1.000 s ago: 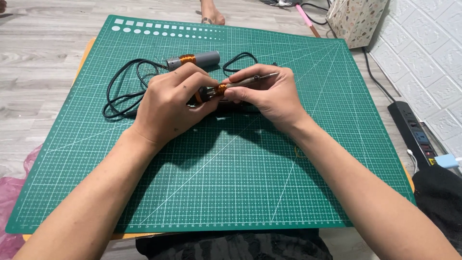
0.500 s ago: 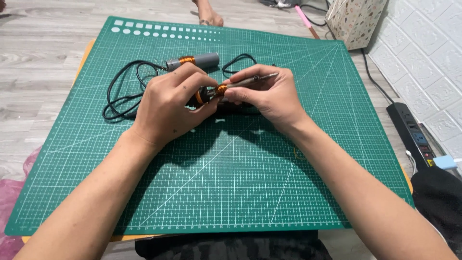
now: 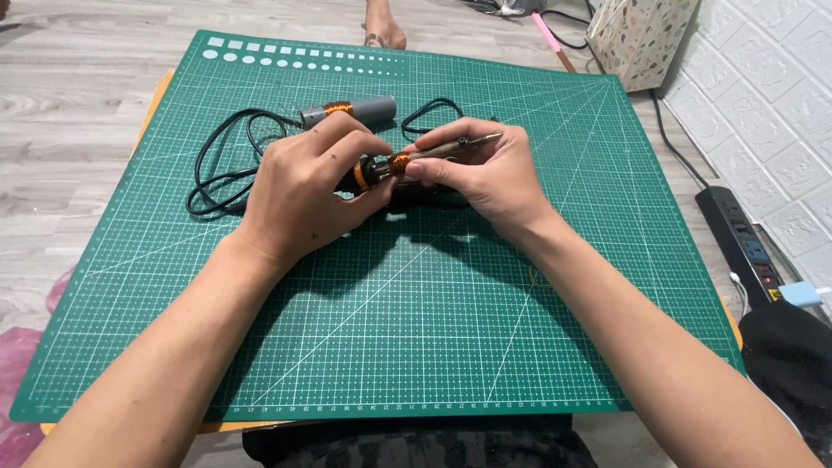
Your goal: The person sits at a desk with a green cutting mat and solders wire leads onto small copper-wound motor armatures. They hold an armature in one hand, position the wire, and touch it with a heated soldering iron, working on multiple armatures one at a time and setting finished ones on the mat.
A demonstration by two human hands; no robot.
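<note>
Both hands meet over the middle of a green cutting mat (image 3: 416, 329). My left hand (image 3: 303, 191) grips the black handle end of a soldering iron (image 3: 394, 163), which has an orange collar. My right hand (image 3: 481, 169) pinches the iron's metal shaft, whose tip points right. The iron's black cord (image 3: 221, 173) loops to the left on the mat. A grey cylinder with an orange band (image 3: 351, 111) lies on the mat just behind my left hand.
A black power strip (image 3: 745, 247) lies on the floor to the right, beside a white textured wall. A patterned box (image 3: 637, 39) stands at the back right. Someone's bare foot (image 3: 386, 30) shows beyond the mat's far edge.
Both hands have stayed on the soldering iron in nearly the same place; only the fingers have shifted slightly.
</note>
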